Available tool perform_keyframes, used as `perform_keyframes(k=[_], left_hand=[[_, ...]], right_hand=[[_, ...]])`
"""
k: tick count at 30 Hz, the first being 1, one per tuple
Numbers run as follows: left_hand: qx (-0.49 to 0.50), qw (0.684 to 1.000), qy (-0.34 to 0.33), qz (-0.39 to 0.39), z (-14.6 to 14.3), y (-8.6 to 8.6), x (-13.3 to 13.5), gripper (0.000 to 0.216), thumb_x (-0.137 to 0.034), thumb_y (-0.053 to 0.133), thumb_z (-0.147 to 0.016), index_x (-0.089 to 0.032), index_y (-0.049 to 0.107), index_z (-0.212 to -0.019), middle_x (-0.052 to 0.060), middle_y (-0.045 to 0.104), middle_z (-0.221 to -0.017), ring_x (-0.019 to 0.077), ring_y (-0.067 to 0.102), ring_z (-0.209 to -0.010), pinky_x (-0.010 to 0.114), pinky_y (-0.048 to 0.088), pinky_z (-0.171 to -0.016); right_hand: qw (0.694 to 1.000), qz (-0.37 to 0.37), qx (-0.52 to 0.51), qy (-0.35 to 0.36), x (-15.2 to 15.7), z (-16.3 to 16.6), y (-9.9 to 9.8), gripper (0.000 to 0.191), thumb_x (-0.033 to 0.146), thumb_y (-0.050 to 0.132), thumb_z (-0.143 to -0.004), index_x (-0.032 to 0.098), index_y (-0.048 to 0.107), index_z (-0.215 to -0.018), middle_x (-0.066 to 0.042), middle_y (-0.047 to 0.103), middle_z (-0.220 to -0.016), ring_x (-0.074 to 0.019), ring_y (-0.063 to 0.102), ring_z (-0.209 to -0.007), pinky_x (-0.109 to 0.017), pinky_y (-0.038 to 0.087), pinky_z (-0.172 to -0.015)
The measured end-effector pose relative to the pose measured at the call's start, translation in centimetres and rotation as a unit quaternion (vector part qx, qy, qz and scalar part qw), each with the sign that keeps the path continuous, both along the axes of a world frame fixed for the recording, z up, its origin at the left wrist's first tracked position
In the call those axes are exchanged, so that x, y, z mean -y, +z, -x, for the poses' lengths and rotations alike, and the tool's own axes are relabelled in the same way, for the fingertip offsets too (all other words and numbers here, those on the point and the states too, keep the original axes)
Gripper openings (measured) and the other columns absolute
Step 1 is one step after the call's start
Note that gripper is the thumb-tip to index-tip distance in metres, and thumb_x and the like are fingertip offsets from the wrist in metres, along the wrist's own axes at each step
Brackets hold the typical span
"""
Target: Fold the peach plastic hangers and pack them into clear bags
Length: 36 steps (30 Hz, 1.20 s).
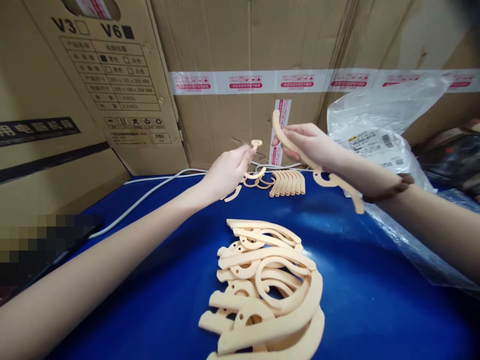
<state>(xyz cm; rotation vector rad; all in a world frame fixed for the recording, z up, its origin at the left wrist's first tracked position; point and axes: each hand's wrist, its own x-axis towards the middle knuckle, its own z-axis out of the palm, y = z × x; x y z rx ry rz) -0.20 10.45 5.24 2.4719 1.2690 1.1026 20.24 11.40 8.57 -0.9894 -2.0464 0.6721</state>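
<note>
My right hand [313, 145] is raised above the blue table [157, 280] and closed round a long curved cream rubber strip [330, 177], which runs from above my fingers down past my wrist. My left hand [228, 172] pinches a small cream piece [256, 144] between thumb and fingertips, just left of the strip's upper end. Below both hands, near me, lies a heap of the same curved cream parts [266, 290]. Behind my hands a neat row of cream pieces [288, 182] and a few loose small curved pieces [255, 179] rest on the table.
Cardboard boxes [240, 60] wall the table at the back and left. A clear plastic bag with a label [378, 145] lies at the right. A white cable [146, 197] runs across the back left. A dark, partly pixelated object [45, 250] sits at the left edge.
</note>
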Motion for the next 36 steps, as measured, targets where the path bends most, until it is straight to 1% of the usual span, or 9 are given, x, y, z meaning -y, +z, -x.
perform_keyframes(k=[4,8,10,14,16,19,25,30,36], left_hand=[[-0.013,0.989,0.042,0.138,-0.4,-0.8,-2.5,0.034,-0.036,0.035,-0.097,-0.019,0.053,-0.075,-0.002,0.051,-0.058,0.0119,0.047,-0.049,0.024,0.034,-0.054],[-0.013,0.981,0.1,0.164,-0.8,-1.4,-4.2,0.032,-0.043,0.048,-0.091,-0.016,0.059,-0.08,0.005,0.063,-0.066,0.0189,0.059,-0.064,0.027,0.039,-0.061],[0.006,0.979,0.109,0.171,-0.8,-1.2,-4.0,0.04,-0.048,0.04,-0.094,-0.015,0.06,-0.093,0.009,0.068,-0.081,0.0205,0.062,-0.074,0.028,0.042,-0.064],[0.16,0.926,-0.059,0.336,-0.8,0.1,-1.7,0.059,-0.06,0.026,-0.095,-0.014,0.063,-0.089,0.011,0.069,-0.09,0.0176,0.065,-0.078,0.028,0.049,-0.069],[0.25,0.885,-0.121,0.374,-0.8,1.0,-0.5,0.037,-0.044,0.046,-0.095,-0.013,0.062,-0.082,0.008,0.067,-0.082,0.0137,0.064,-0.074,0.026,0.05,-0.072],[0.332,0.863,-0.108,0.364,-1.0,1.8,0.6,0.019,-0.02,0.049,-0.094,-0.013,0.055,-0.077,0.003,0.061,-0.07,0.0089,0.06,-0.059,0.021,0.049,-0.058],[0.305,0.889,-0.112,0.322,-2.2,2.0,1.9,0.018,-0.013,0.041,-0.092,-0.016,0.047,-0.076,0.0,0.059,-0.063,0.0053,0.047,-0.039,0.017,0.033,-0.036],[0.285,0.91,-0.078,0.29,-3.1,1.7,3.3,0.032,-0.023,0.037,-0.097,-0.017,0.044,-0.066,-0.007,0.036,-0.047,0.0032,0.029,-0.034,0.015,0.021,-0.035],[0.329,0.882,-0.09,0.326,-3.4,2.3,4.2,0.034,-0.025,0.037,-0.099,-0.016,0.047,-0.068,-0.007,0.034,-0.048,0.0032,0.03,-0.036,0.015,0.022,-0.037]], right_hand=[[0.995,0.067,-0.074,-0.021,-0.4,-0.3,0.4,0.023,0.018,0.039,-0.093,0.017,0.06,-0.083,0.005,0.046,-0.046,-0.008,0.035,-0.038,-0.023,0.024,-0.039],[0.988,0.071,-0.124,-0.064,-0.8,0.1,-0.1,0.024,0.013,0.036,-0.091,0.019,0.057,-0.082,0.003,0.054,-0.05,-0.0079,0.039,-0.037,-0.021,0.025,-0.036],[0.977,0.055,-0.188,-0.086,-0.9,0.3,-0.3,0.018,0.014,0.037,-0.09,0.021,0.052,-0.084,0.002,0.059,-0.056,-0.0096,0.049,-0.042,-0.021,0.032,-0.039],[0.95,-0.034,-0.294,-0.096,-0.7,0.1,0.0,0.016,0.01,0.048,-0.082,0.025,0.041,-0.083,0.0,0.068,-0.079,-0.0138,0.064,-0.064,-0.028,0.052,-0.057],[0.962,-0.087,-0.242,-0.096,-0.5,-0.3,0.3,0.018,0.009,0.052,-0.077,0.024,0.044,-0.081,-0.003,0.069,-0.089,-0.0162,0.066,-0.077,-0.032,0.054,-0.067],[0.971,-0.202,-0.031,-0.125,-0.2,-0.9,0.5,0.01,0.017,0.059,-0.077,0.023,0.055,-0.085,-0.005,0.069,-0.091,-0.0205,0.065,-0.085,-0.034,0.051,-0.072],[0.846,-0.384,0.325,-0.177,0.7,-0.6,-0.1,0.028,0.035,0.041,-0.097,0.02,0.063,-0.106,-0.006,0.072,-0.098,-0.0206,0.065,-0.082,-0.03,0.036,-0.062],[0.79,-0.37,0.433,-0.229,1.5,0.1,-0.1,0.043,0.04,0.028,-0.101,0.017,0.065,-0.103,-0.008,0.071,-0.077,-0.0191,0.061,-0.064,-0.03,0.023,-0.054],[0.782,-0.413,0.433,-0.175,2.4,0.2,-0.1,0.048,0.044,0.023,-0.102,0.014,0.062,-0.104,-0.008,0.071,-0.081,-0.0165,0.06,-0.062,-0.028,0.018,-0.051]])
